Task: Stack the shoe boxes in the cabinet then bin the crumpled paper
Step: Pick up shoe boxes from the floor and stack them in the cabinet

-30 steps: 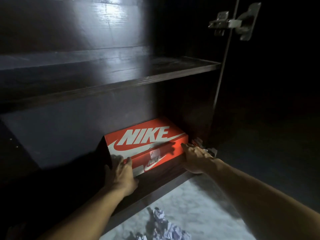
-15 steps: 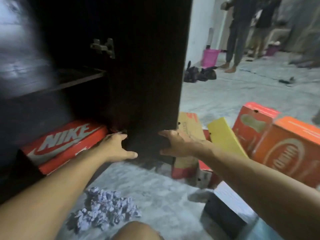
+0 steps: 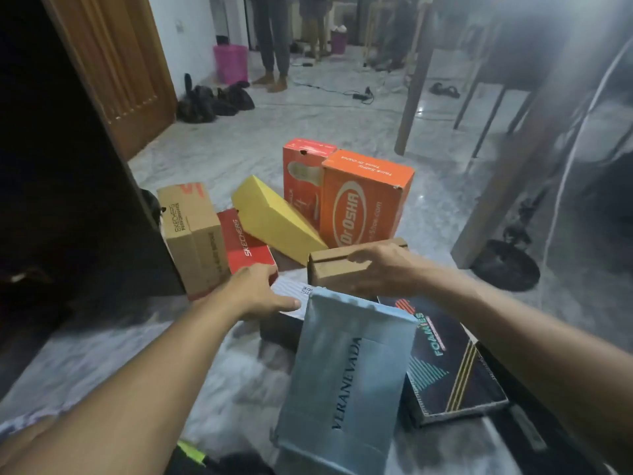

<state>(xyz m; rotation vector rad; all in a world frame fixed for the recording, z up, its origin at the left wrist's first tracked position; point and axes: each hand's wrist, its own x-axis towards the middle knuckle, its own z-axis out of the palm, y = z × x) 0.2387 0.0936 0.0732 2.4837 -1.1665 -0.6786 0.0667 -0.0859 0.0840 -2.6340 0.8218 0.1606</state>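
Floor [image 3: 239, 149] boxes overlap; right hand [image 3: 383, 269] fingers hidden.

Pile of shoe boxes on marble floor [image 3: 342, 111], beside dark cabinet door [image 3: 85, 200]. Right hand [image 3: 380, 269] gripping top edge of plain brown box [image 3: 334, 270], fingers curled over it. Left hand [image 3: 260, 293] reaching in low, fingers straight, touching red Skechers box [image 3: 245, 246]. Tan Skechers box [image 3: 191, 231] standing upright, yellow box [image 3: 274, 219] tilted, orange Dr.Osha box [image 3: 363, 200] upright behind. Light blue Veranevada box [image 3: 346, 375] closest, black Foamies box [image 3: 448, 365] just beside. Pink bin [image 3: 231, 63] and someone's legs [image 3: 274, 39] way back.
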